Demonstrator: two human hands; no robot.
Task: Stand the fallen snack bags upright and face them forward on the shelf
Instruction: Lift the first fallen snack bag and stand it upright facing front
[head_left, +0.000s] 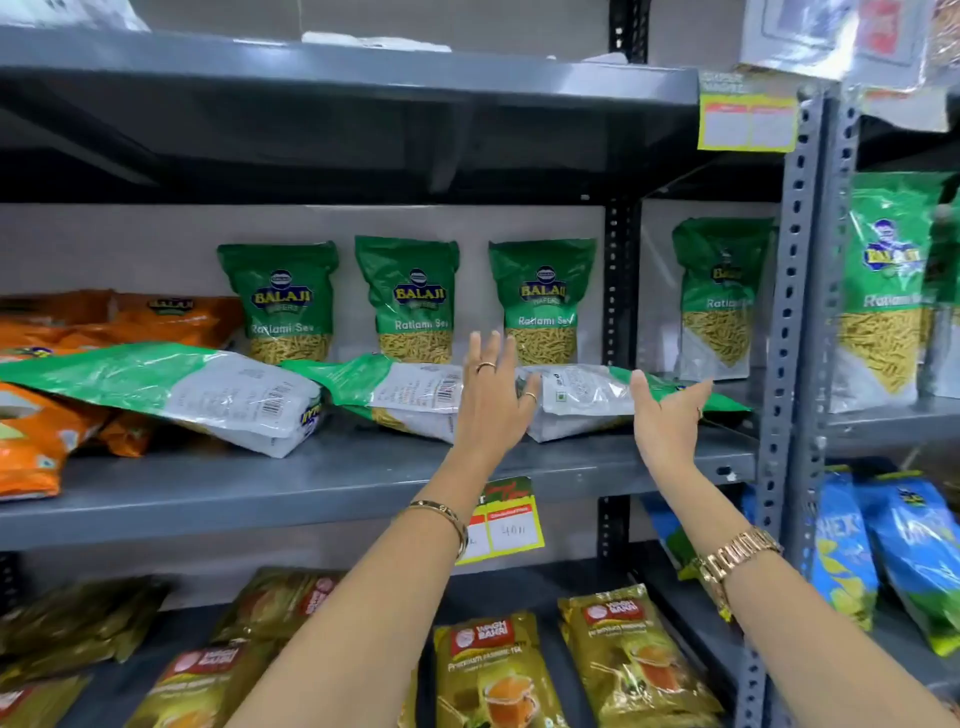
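Observation:
Three green and white Ratlami Sev bags lie flat on the grey middle shelf (311, 483): a left one (171, 395), a middle one (410, 395) and a right one (582, 402). Behind them three more green bags stand upright against the back wall, facing forward, the centre one (408, 299) among them. My left hand (491, 395) is open, fingers spread, at the left end of the right fallen bag. My right hand (670, 415) is open at that bag's right end, thumb over its green top. Neither hand holds it.
Orange snack bags (31, 441) lie in a heap at the shelf's left end. A perforated steel upright (789, 338) bounds the shelf on the right, with more green bags (883, 291) beyond it. Tea packs (493, 670) and blue bags (914, 545) fill the lower shelves. A price tag (506, 525) hangs from the shelf edge.

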